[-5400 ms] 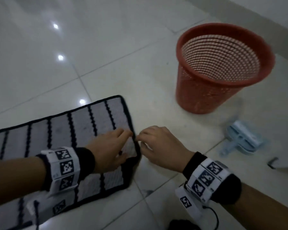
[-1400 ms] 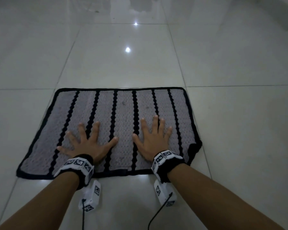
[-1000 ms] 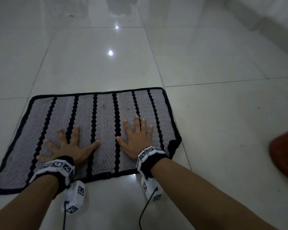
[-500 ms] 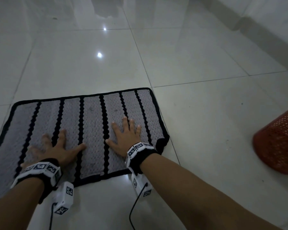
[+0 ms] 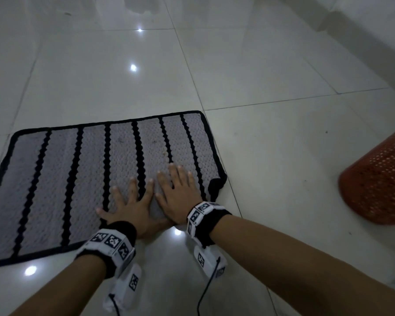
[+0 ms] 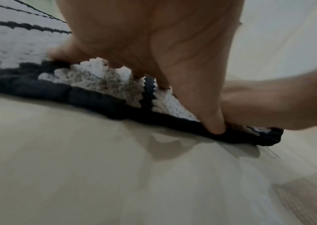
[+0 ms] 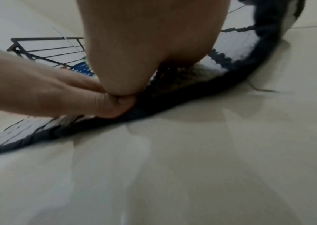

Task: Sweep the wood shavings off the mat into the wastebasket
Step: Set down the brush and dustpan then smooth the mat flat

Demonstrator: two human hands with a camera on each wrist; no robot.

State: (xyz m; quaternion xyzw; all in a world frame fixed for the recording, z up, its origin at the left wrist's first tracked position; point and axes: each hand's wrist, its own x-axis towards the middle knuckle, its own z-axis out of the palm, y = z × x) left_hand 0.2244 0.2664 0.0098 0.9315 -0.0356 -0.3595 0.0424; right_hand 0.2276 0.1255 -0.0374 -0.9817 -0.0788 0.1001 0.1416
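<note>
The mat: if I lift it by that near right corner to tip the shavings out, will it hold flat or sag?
The mat will likely sag: it looks like soft crochet, and its near right corner is already curled up. It may also slide on the glossy tile floor, so lifting with both hands seems wiser.

the head view is dim and greyish, lit from overhead lamps that show as small white glare spots on the glossy pale tiled floor (image 5: 271,156), one just beside the wrists. the red perforated plastic wastebasket (image 5: 379,179) smears with motion blur at the right edge, where lines bow. both wrist views are soft, perhaps from movement; the grey knitted mat with black stripes (image 6: 100,85) curves strongly, and faint shadows spread beneath its border.
</note>
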